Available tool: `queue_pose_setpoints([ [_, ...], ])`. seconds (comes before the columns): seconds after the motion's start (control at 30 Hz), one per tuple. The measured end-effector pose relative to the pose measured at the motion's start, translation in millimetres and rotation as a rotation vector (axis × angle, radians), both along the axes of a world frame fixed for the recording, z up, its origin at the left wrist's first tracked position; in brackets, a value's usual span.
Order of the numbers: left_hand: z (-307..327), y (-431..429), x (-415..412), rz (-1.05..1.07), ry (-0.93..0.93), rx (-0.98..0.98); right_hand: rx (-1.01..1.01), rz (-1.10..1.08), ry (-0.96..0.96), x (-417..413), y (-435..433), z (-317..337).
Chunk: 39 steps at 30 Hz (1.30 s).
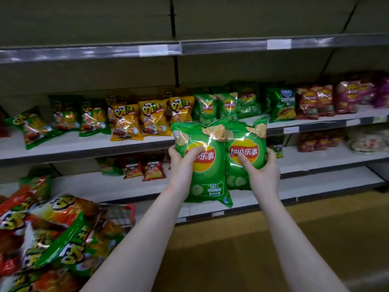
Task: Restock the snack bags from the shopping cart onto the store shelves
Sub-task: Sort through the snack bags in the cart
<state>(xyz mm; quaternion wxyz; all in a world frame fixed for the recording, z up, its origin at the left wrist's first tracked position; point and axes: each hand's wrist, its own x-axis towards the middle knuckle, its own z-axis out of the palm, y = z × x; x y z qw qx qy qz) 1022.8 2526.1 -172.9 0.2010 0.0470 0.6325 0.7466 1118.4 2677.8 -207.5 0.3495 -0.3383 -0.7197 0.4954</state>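
Head view: the left hand [180, 159] is clamped on the left bag [207, 175], a green crisp bag, with the thumb laid across the front over the red and yellow logo and the fingers curled round the bag's left edge, behind it. The right hand [262, 173] grips the right bag [245, 142], a matching green one, thumb pressed on the front just under the logo and fingers wrapped round its right edge. Both bare forearms reach forward and up from the bottom of the frame, the wrists drawing closer towards the bags. The two bags stand upright side by side, their inner edges touching, the left one hanging lower. They are held in the air in front of the middle shelf [88, 145], not resting on it. On that shelf, just behind the held bags, stand more green bags [216, 106], with yellow bags [147, 119] to their left. The cart [126, 216] is at the lower left, piled with orange and green cart bags [52, 228]
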Motion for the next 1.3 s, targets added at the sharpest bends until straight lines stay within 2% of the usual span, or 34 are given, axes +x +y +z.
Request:
queue_pose_setpoints([
  [0.13, -4, 56, -24, -0.054, 0.006, 0.049, -0.011, -0.051, 0.002, -22, 49, -7],
  [0.3, -5, 135, -86, -0.016, 0.075, 0.080, 0.016, -0.144, 0.000, -67, 122, -10],
  [0.63, -14, 260, -185, 0.075, 0.224, -0.077, -0.027, -0.225, -0.010, -159, 265, -15],
  [0.73, -28, 292, -205, 0.138, 0.259, -0.180, -0.017, -0.193, -0.017, -187, 299, -19],
  [0.97, -56, 363, -240, 0.235, 0.186, -0.182, -0.038, -0.023, -0.098, -253, 386, -41],
  [1.1, -82, 391, -250, 0.330, 0.183, -0.278, -0.027, 0.027, -0.168, -282, 421, -61],
  [1.3, -108, 410, -251, 0.381, 0.130, -0.312, -0.095, 0.171, -0.217, -308, 450, -87],
])
